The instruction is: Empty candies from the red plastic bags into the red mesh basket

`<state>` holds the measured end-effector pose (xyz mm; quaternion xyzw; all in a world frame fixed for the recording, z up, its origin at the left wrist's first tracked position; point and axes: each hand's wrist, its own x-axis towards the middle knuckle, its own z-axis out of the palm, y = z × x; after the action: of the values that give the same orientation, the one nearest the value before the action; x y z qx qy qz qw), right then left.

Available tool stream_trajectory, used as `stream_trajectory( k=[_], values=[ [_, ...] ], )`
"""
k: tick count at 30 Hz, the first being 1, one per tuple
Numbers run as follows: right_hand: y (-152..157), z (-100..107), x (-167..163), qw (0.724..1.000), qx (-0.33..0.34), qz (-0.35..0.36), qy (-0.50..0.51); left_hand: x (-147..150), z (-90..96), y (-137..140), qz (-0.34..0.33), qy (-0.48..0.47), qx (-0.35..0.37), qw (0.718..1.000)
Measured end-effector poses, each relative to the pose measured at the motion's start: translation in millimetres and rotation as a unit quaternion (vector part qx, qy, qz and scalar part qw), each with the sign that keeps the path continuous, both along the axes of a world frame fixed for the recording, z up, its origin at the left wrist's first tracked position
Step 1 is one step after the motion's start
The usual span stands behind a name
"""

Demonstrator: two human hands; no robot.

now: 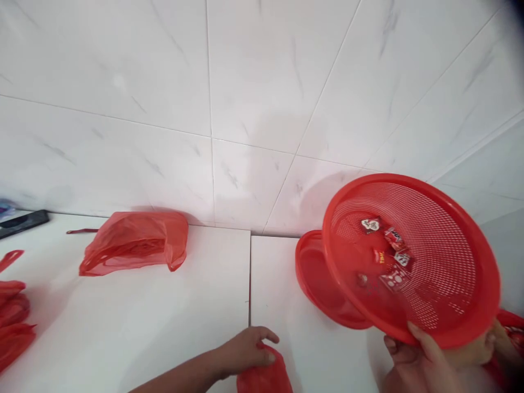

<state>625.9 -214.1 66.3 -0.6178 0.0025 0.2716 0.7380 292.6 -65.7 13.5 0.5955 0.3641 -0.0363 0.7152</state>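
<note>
Left hand (251,349) is pinching a bag (266,376) beside the right tabletop's (272,284) left edge; what's probably the right hand (420,357) is gripping the tilted basket (448,240), thumb atop, fingers supporting beneath, sweets (394,239) lying inside.

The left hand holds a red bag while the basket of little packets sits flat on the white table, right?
Not flat: the head view shows the basket held up tilted, a hand gripping it. The left hand does hold a red bag.
</note>
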Motion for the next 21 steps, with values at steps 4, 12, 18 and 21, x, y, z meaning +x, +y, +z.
stream_trajectory(
  k=[4, 12, 18, 21],
  values=[
    [-21.9, -19.9, -50.4, 0.996, -0.043, 0.067, 0.029, -85.5, 1.1, 6.2, 0.115, -0.053, -0.06, 0.99],
    [-3.2, 21.4, 6.4, 0.983, -0.169, 0.068, 0.032, -222.8, 18.9, 26.8, 0.338, -0.009, 0.021, 0.941],
    [0.1, 43.5, 6.9, 0.975, -0.216, 0.047, -0.028, -254.2, 3.9, 31.9, 0.345, 0.141, 0.201, 0.906],
    [-38.3, 12.9, -47.2, 0.968, -0.243, 0.053, -0.039, -259.3, 3.6, 30.3, 0.382, 0.126, 0.185, 0.896]
  ],
)
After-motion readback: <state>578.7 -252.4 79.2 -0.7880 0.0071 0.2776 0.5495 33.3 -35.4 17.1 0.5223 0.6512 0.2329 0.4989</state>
